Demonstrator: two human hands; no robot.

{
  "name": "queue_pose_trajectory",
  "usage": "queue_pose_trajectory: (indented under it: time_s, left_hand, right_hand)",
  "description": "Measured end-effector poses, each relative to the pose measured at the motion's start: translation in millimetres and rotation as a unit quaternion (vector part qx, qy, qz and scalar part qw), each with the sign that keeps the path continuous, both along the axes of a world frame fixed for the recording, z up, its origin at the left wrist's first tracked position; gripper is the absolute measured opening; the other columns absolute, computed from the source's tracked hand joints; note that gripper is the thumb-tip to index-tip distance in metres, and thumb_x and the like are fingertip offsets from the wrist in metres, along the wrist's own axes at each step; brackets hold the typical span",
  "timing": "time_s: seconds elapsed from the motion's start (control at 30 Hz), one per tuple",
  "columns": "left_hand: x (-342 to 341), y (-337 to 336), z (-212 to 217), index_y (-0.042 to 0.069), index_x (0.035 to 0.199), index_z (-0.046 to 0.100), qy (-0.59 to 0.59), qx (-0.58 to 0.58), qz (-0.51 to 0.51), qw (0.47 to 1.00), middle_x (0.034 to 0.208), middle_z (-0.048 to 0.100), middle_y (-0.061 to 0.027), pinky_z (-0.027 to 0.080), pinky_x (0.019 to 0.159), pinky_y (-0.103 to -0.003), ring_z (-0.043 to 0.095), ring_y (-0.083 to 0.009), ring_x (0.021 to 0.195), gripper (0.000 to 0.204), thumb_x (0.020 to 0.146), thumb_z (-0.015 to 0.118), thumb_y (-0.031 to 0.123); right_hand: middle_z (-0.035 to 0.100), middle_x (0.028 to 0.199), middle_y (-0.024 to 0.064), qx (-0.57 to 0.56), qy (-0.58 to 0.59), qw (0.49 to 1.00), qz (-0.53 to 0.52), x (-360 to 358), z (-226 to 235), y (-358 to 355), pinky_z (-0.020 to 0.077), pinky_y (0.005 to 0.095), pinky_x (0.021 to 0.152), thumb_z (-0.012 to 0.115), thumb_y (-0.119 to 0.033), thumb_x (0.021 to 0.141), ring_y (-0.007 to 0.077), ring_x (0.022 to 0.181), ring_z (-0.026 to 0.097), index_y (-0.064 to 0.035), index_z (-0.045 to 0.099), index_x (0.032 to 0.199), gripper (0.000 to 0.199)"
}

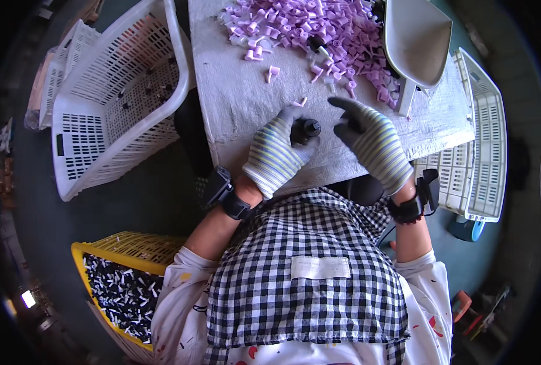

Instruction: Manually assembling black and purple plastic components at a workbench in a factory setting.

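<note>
My left hand (280, 146), in a striped glove with dark fingertips, is curled round a small black cylindrical piece (311, 127) near the table's front edge. Just beyond its fingers is a small pale pink piece (301, 102); whether they touch it I cannot tell. To the right, my right hand (371, 137), gloved alike, has its fingers apart, with nothing visible in them. A heap of small purple plastic parts (319, 30) covers the far part of the table (234, 91). One loose purple part (273, 73) lies before the heap.
A pale scoop (419, 39) rests at the heap's right side. White slotted baskets stand left (88, 137) and right (488, 134) of the table. At lower left is a yellow basket (82, 249) full of small black and white parts. A checked apron (307, 304) covers my lap.
</note>
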State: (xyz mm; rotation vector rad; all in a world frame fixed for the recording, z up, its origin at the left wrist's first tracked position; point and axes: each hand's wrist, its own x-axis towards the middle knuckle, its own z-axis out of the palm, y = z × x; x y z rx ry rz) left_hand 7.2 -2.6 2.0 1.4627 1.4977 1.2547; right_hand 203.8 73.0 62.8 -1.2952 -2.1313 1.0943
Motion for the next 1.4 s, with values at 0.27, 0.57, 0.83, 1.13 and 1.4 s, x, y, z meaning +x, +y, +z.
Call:
queue_pose_trajectory:
  time_s: [0.27, 0.57, 0.83, 1.13, 1.4]
  left_hand:
    - [7.0, 8.0, -6.7, 0.005, 0.118, 0.063, 0.083, 0.027, -0.011, 0.996, 0.091, 0.073, -0.008, 0.058, 0.076, -0.031, 0.072, -0.0175, 0.081, 0.036, 0.087, 0.081, 0.009]
    - [6.0, 9.2, -11.4, 0.007, 0.112, 0.06, 0.055, 0.06, 0.008, 0.997, 0.086, 0.068, -0.0086, 0.057, 0.07, -0.035, 0.067, -0.0223, 0.074, 0.032, 0.087, 0.079, 0.013]
    - [5.7, 7.0, -18.8, 0.006, 0.113, 0.064, 0.07, 0.092, 0.025, 0.993, 0.088, 0.07, -0.0131, 0.057, 0.072, -0.046, 0.071, -0.0336, 0.081, 0.03, 0.089, 0.078, 0.018]
    - [-1.0, 7.9, -20.5, 0.007, 0.13, 0.066, 0.058, 0.082, -0.014, 0.995, 0.094, 0.072, -0.0118, 0.06, 0.078, -0.036, 0.072, -0.026, 0.081, 0.043, 0.09, 0.078, 0.017]
    - [-0.1, 12.2, -8.5, 0.007, 0.106, 0.068, 0.051, 0.043, -0.014, 0.998, 0.091, 0.072, -0.0162, 0.056, 0.079, -0.051, 0.07, -0.0392, 0.087, 0.022, 0.09, 0.074, 0.021]
  right_hand:
    - [0.077, 0.098, 0.0043, -0.129, 0.071, 0.989, 0.002, -8.1, 18.1, -1.9, 0.0592, 0.0281, 0.079, 0.068, -0.004, 0.101, 0.0092, 0.086, 0.069, -0.0028, 0.073, 0.13, 0.029]
    - [0.074, 0.089, 0.0032, -0.068, -0.075, 0.994, 0.049, -24.0, 41.3, 3.4, 0.0572, 0.0272, 0.077, 0.072, -0.008, 0.099, 0.0083, 0.083, 0.068, -0.0023, 0.075, 0.125, 0.027]
    - [0.075, 0.091, 0.0165, 0.126, -0.19, 0.966, 0.118, -34.6, 39.6, -6.5, 0.0563, 0.0375, 0.072, 0.075, -0.012, 0.095, 0.0314, 0.081, 0.074, -0.0092, 0.076, 0.121, 0.026]
    - [0.076, 0.101, 0.0174, 0.005, -0.198, 0.978, 0.069, -35.4, 38.2, -4.1, 0.0589, 0.038, 0.073, 0.074, -0.016, 0.095, 0.0332, 0.091, 0.076, -0.0088, 0.074, 0.122, 0.028]
    - [0.077, 0.101, 0.0072, -0.063, 0.125, 0.989, 0.055, -86.9, 2.4, 44.0, 0.0574, 0.0286, 0.081, 0.062, -0.045, 0.108, 0.0119, 0.091, 0.07, 0.0019, 0.073, 0.12, 0.05]
